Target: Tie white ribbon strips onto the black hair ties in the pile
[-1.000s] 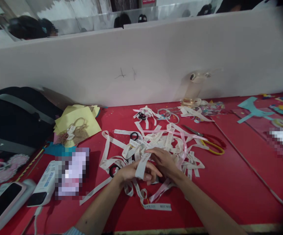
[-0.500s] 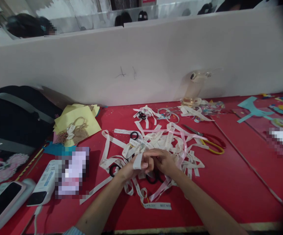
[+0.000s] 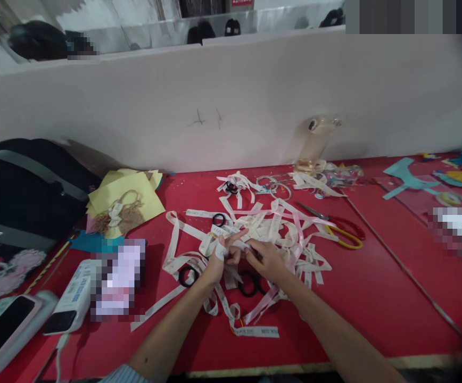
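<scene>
Over a tangle of white printed ribbons (image 3: 271,229), my left hand (image 3: 219,263) has a strip of white ribbon (image 3: 220,249) across the thumb. Its index finger points out to the right and the other fingers curl in on the ribbon. Close beside it, my right hand (image 3: 269,260) is closed with bent fingertips pinching the ribbon between the hands; part of that grip is hidden. Black hair ties lie in the pile: one (image 3: 188,276) left of my left wrist, one (image 3: 219,219) behind it, and black loops (image 3: 249,283) below my hands. A pink ribbon (image 3: 300,234) runs through the heap.
Scissors (image 3: 345,236) with yellow and red handles lie right of the pile. At left are a phone (image 3: 121,276), a power bank (image 3: 73,292), yellow paper (image 3: 151,199) and a dark bag (image 3: 23,191). A white partition (image 3: 155,111) stands behind the red table (image 3: 374,298).
My left index finger has stretched out to the right, and the ribbon now lies closer around the thumb. My hands have separated slightly.
</scene>
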Demonstrator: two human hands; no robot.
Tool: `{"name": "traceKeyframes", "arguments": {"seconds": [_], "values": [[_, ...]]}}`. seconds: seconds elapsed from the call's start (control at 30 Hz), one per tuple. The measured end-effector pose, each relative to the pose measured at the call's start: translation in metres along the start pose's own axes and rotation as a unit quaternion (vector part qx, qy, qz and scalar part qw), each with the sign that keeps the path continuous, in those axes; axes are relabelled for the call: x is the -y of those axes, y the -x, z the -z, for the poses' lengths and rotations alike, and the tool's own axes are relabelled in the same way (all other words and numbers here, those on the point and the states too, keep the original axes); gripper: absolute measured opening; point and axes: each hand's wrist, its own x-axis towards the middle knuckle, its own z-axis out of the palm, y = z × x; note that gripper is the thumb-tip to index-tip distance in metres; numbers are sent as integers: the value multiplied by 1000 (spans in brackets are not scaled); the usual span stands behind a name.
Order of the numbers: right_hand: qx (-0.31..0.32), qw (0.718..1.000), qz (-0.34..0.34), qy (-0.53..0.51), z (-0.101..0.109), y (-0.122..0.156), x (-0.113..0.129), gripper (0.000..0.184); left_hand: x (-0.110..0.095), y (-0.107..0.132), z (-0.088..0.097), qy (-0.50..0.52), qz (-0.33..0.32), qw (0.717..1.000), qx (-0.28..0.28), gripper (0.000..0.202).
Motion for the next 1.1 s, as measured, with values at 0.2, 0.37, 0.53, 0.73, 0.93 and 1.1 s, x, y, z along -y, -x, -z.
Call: {"name": "traceKeyframes", "arguments": {"seconds": [0.2,0.37,0.53,0.73,0.93,1.1], "values": [[4,1000,7,0,0,1,-1,15,0,2,8,-110,-8,993,-38,65],[7,1000,11,-4,0,1,-2,17,-2,1,5,-115,-32,989,-92,53],[4,1000,10,-11,0,0,-1,14,3,0,2,-121,-54,986,-103,56],[3,1000,18,-16,-1,0,-1,16,6,-3,6,-106,-75,980,-149,53],[-30,999,7,-12,-1,1,-2,16,8,-9,-4,-103,-87,962,-237,40],[-66,998,-16,0,0,1,-4,18,22,-23,-17,-51,-114,962,-245,32]]}}
